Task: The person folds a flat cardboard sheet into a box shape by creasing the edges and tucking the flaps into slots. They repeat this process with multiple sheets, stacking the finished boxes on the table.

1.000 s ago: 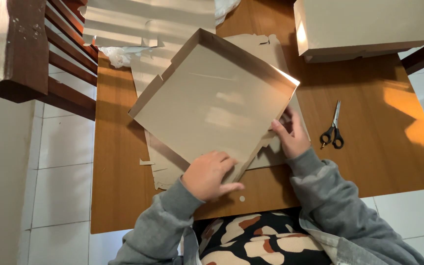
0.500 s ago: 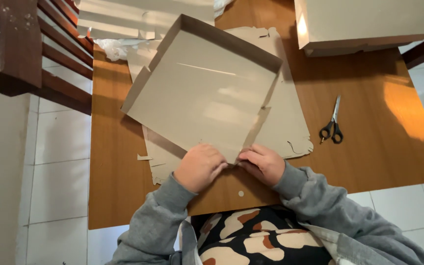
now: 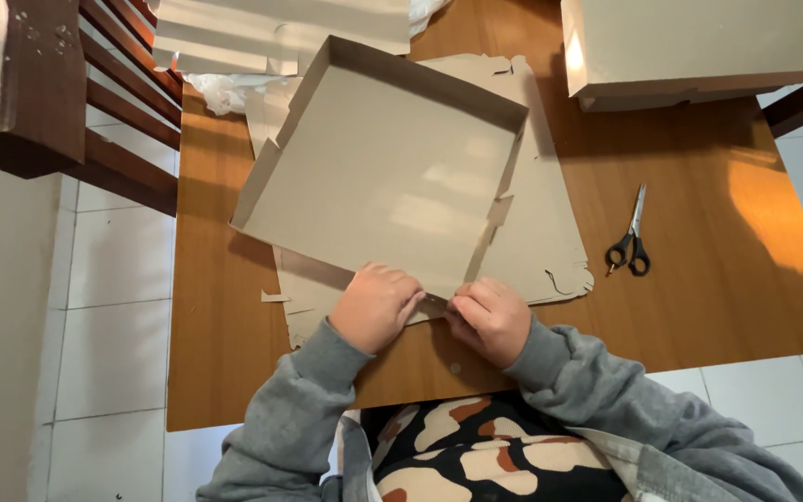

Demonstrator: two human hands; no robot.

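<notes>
A shallow grey-brown cardboard tray (image 3: 383,177) with raised walls lies tilted on a wooden table (image 3: 699,288). My left hand (image 3: 375,305) and my right hand (image 3: 490,316) press together on its near corner, fingers pinching the cardboard edge there. Under the tray lies a flat cut cardboard sheet (image 3: 541,232) with ragged edges. Both my sleeves are grey.
Black-handled scissors (image 3: 632,240) lie to the right of the sheet. A closed cardboard box (image 3: 699,46) stands at the back right. More folded cardboard (image 3: 271,33) and white plastic (image 3: 220,93) sit at the back left. A dark wooden chair (image 3: 67,102) stands at the left over tiled floor.
My right hand has moved from the tray's right side to its near corner, beside my left hand. The tray has turned and shifted a little.
</notes>
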